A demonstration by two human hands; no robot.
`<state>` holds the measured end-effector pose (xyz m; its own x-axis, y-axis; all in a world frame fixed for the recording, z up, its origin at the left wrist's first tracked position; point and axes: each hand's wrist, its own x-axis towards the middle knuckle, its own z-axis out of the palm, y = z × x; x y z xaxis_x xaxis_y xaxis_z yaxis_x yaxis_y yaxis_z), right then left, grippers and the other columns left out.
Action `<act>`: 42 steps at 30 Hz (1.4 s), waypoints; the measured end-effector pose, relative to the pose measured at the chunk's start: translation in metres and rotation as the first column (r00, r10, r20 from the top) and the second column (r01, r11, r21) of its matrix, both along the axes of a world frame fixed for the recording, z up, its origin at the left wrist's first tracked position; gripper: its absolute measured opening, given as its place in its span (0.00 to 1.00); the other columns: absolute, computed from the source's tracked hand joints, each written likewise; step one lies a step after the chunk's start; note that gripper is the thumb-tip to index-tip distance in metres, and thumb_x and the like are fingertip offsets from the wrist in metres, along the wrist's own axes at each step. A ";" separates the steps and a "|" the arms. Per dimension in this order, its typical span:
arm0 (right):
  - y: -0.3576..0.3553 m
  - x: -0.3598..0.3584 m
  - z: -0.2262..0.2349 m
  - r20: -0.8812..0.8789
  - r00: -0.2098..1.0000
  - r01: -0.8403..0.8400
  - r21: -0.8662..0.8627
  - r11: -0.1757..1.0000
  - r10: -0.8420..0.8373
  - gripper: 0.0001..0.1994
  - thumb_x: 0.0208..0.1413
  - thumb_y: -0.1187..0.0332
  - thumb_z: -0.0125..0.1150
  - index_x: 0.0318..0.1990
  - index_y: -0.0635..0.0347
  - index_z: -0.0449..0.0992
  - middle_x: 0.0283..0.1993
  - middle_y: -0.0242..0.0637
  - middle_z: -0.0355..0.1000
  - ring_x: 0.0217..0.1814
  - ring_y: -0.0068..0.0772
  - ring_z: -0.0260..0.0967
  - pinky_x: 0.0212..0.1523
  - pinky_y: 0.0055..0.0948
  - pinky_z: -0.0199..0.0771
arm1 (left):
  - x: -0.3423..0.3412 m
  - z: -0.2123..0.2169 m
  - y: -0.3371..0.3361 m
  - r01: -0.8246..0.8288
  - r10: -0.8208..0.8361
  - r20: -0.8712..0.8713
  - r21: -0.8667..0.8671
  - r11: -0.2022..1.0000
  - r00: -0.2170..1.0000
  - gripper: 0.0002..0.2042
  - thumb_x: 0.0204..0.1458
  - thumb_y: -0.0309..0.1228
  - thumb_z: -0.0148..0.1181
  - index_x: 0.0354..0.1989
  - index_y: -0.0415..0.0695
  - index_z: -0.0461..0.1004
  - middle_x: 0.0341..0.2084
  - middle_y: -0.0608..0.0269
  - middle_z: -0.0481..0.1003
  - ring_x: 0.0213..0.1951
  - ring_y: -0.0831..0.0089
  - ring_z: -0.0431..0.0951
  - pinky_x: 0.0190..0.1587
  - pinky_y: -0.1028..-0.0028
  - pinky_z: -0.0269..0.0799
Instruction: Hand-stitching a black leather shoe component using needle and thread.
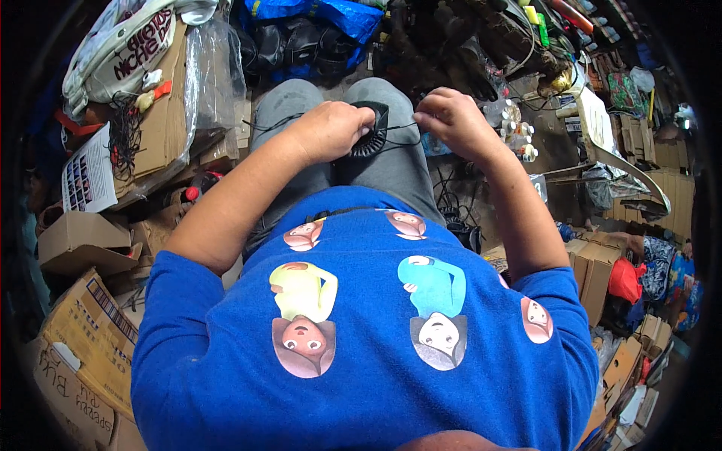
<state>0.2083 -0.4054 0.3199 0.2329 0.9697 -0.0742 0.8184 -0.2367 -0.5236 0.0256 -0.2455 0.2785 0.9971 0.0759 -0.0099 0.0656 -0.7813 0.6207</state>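
Observation:
Above my knees, my left hand [335, 129] is closed, with thumb and fingers pinching a small black piece with a ridged, curved lower edge [368, 144]. The kind of thing it is does not show clearly. A thin black cord [402, 141] loops from this piece toward my right hand [451, 124], whose fingertips are pinched on it. Another stretch of dark cord lies over my left knee, left of my left hand. Part of the black piece is hidden behind my left fingers.
Cardboard boxes [83, 240] stand at the left, below plastic-wrapped cardboard [203, 83]. A blue bag [342, 16] with black items lies beyond my knees. Several small bottles [519, 135] stand right of my right hand, near a pale curved-edged board [598, 128].

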 end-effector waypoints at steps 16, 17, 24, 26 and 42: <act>-0.016 0.000 -0.015 -0.133 0.989 -0.085 -0.147 0.986 0.065 0.13 0.47 0.62 0.65 0.37 0.61 0.78 0.33 0.42 0.70 0.36 0.37 0.71 0.37 0.31 0.70 | -0.005 -0.001 0.001 0.000 0.003 0.050 -0.066 0.998 0.999 0.08 0.51 0.33 0.52 0.33 0.41 0.70 0.26 0.48 0.73 0.34 0.51 0.73 0.35 0.60 0.67; -0.018 -0.001 -0.011 -0.135 0.989 -0.088 -0.145 0.986 0.069 0.13 0.47 0.62 0.65 0.37 0.61 0.78 0.33 0.42 0.70 0.36 0.37 0.71 0.37 0.31 0.70 | -0.006 -0.002 0.001 -0.022 0.026 0.040 -0.089 0.996 0.999 0.11 0.51 0.37 0.54 0.32 0.41 0.71 0.25 0.49 0.73 0.32 0.51 0.74 0.34 0.60 0.68; 0.001 0.000 0.013 0.225 0.974 -0.010 0.205 0.979 -0.037 0.08 0.47 0.68 0.64 0.35 0.58 0.78 0.34 0.37 0.70 0.39 0.39 0.70 0.37 0.33 0.70 | 0.012 0.017 -0.013 -0.183 0.188 -0.118 0.050 0.982 0.975 0.21 0.49 0.51 0.53 0.24 0.43 0.76 0.22 0.51 0.76 0.30 0.53 0.76 0.38 0.59 0.70; 0.003 -0.004 0.017 0.290 0.957 -0.076 0.170 0.983 0.024 0.08 0.47 0.65 0.63 0.35 0.55 0.78 0.35 0.36 0.71 0.41 0.39 0.70 0.41 0.35 0.68 | 0.013 0.006 -0.015 -0.217 0.216 -0.089 -0.006 0.976 0.972 0.20 0.50 0.49 0.52 0.25 0.43 0.76 0.23 0.50 0.76 0.31 0.52 0.76 0.39 0.58 0.69; 0.006 -0.014 -0.011 0.383 0.835 -0.400 -0.069 0.914 0.395 0.03 0.50 0.68 0.52 0.29 0.51 0.72 0.25 0.35 0.72 0.35 0.36 0.71 0.46 0.36 0.61 | -0.031 -0.011 0.014 0.015 -0.046 0.139 0.216 0.976 0.989 0.05 0.47 0.26 0.50 0.33 0.45 0.70 0.27 0.57 0.73 0.36 0.55 0.74 0.39 0.60 0.66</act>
